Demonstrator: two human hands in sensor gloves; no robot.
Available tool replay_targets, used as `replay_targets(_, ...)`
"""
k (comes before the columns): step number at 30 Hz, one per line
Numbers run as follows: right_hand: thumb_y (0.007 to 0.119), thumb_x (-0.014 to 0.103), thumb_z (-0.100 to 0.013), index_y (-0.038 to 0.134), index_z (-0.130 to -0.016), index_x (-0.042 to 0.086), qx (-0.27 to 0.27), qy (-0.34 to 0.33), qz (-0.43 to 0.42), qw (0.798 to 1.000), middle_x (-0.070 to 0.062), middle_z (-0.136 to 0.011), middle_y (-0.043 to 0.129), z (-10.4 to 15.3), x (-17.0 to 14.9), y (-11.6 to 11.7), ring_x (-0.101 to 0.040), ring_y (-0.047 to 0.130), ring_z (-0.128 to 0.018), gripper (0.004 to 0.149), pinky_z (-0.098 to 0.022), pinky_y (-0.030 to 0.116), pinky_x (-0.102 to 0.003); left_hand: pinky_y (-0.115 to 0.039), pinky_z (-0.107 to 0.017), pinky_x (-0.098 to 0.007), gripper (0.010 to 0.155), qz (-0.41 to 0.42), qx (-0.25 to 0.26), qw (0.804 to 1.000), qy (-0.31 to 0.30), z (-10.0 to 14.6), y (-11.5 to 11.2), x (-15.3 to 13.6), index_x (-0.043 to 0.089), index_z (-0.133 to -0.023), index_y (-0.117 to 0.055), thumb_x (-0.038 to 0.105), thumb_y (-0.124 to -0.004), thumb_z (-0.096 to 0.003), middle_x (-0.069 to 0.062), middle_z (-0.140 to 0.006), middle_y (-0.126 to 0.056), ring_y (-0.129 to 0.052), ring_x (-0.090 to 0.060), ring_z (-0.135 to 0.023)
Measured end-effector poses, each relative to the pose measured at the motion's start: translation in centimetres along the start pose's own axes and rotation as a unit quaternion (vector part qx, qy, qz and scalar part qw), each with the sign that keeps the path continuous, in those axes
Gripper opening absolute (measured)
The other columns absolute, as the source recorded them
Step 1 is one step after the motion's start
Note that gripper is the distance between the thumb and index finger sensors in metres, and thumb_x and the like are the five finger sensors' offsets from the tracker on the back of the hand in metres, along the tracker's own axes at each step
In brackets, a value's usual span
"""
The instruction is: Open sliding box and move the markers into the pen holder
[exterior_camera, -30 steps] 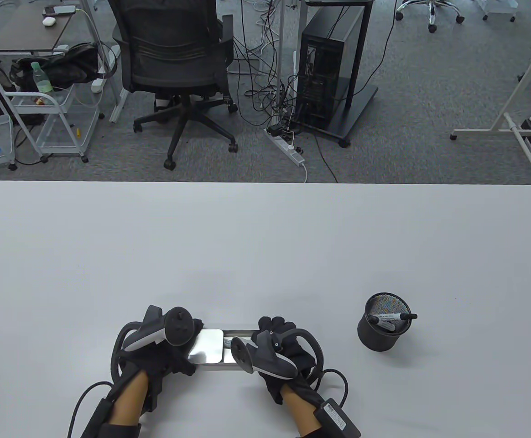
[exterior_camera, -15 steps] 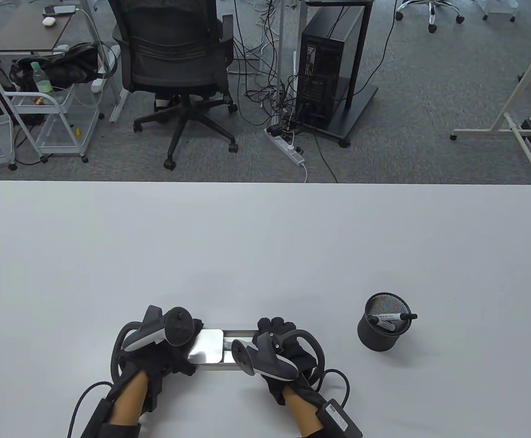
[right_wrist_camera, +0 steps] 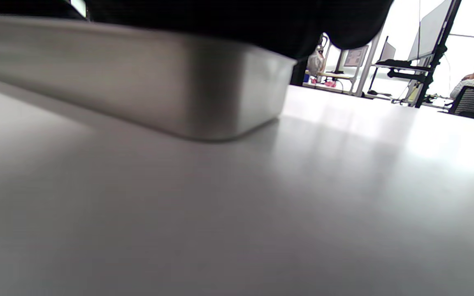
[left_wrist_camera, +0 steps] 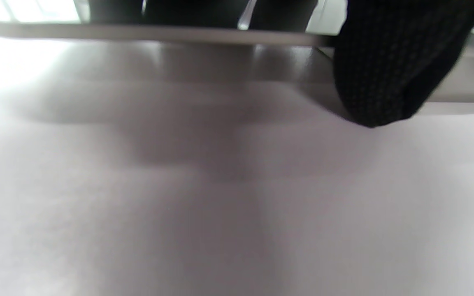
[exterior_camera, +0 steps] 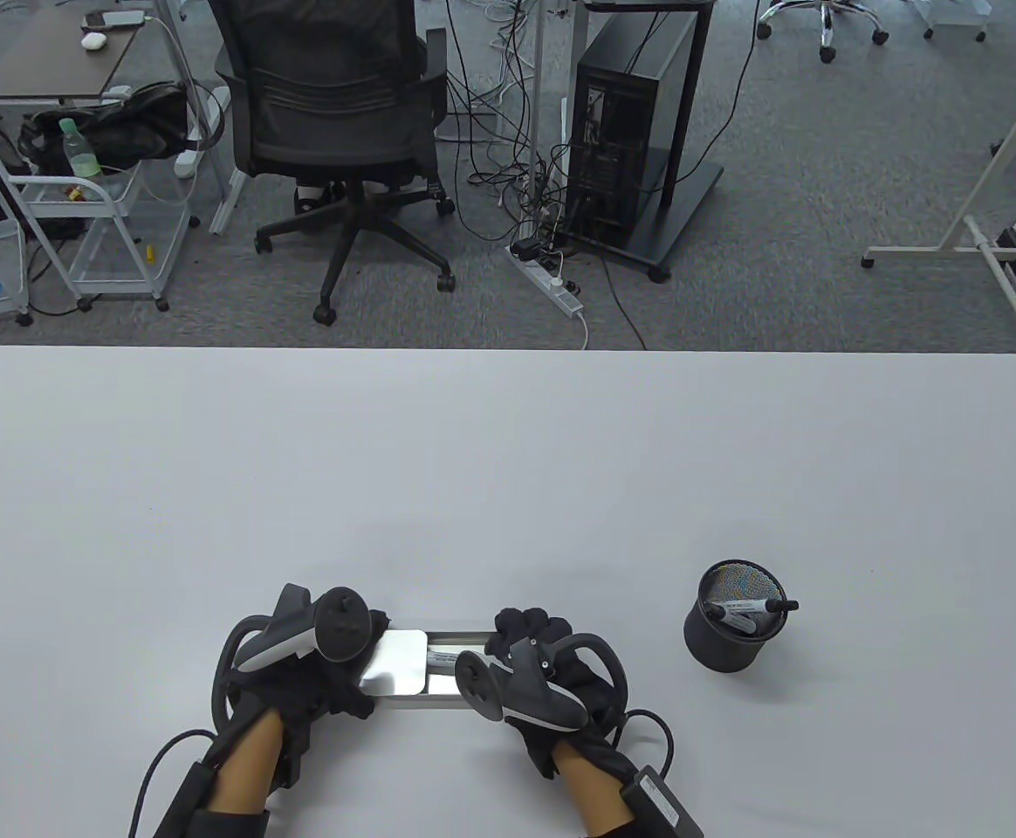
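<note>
On the white table [exterior_camera: 508, 454], near its front edge, lies the metal sliding box [exterior_camera: 425, 694], lid [exterior_camera: 396, 663] partly slid left. The left hand [exterior_camera: 307, 672] grips the lid end; the right hand [exterior_camera: 552, 672] reaches into the tray, grasp hidden. Right stands the pen holder [exterior_camera: 726, 633] with markers [exterior_camera: 757, 607].

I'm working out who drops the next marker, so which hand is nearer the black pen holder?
Right. The right hand rests at the metal box's right end, with bare table between it and the pen holder. The left hand is at the box's far left end.
</note>
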State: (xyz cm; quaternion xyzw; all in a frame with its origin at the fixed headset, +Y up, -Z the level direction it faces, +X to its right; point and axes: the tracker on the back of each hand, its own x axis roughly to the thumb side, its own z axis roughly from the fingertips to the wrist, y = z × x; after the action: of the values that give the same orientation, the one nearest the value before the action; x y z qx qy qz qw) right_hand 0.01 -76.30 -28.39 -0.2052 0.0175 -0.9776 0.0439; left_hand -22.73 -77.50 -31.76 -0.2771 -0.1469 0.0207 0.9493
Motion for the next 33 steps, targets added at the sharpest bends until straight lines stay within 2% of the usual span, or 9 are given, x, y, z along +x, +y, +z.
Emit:
replay_targets(14,0.079,0.034,-0.044,0.085,-0.077,0.018,-0.025,0.003,-0.068,0.997,-0.005,-0.097,0.069,0.9,-1.6,-1.0,-0.033,0.073,-0.085,0.037,-0.066,0.064,-0.053,-0.038,-0.078,-0.056,0.081,0.001,0.0,1.0,0.0,0.0,0.0,0.0,0.039,-0.106,-0.029,0.062,-0.075,-0.0442,-0.002,-0.117,-0.031,-0.036,-0.028,-0.105)
replay_targets(33,0.078,0.039,-0.044,0.082,-0.079,0.018,-0.07,-0.019,-0.138,0.988,-0.008,-0.095,0.071,1.5,-1.7,-2.1,-0.034,0.077,-0.081,0.042,-0.063,0.068,-0.052,-0.038,-0.077,-0.056,0.081,0.001,0.0,1.0,0.0,0.0,0.0,0.0,0.039,-0.106,-0.029,0.062,-0.075,-0.0443,-0.002,-0.117,-0.031,-0.036,-0.028,-0.105)
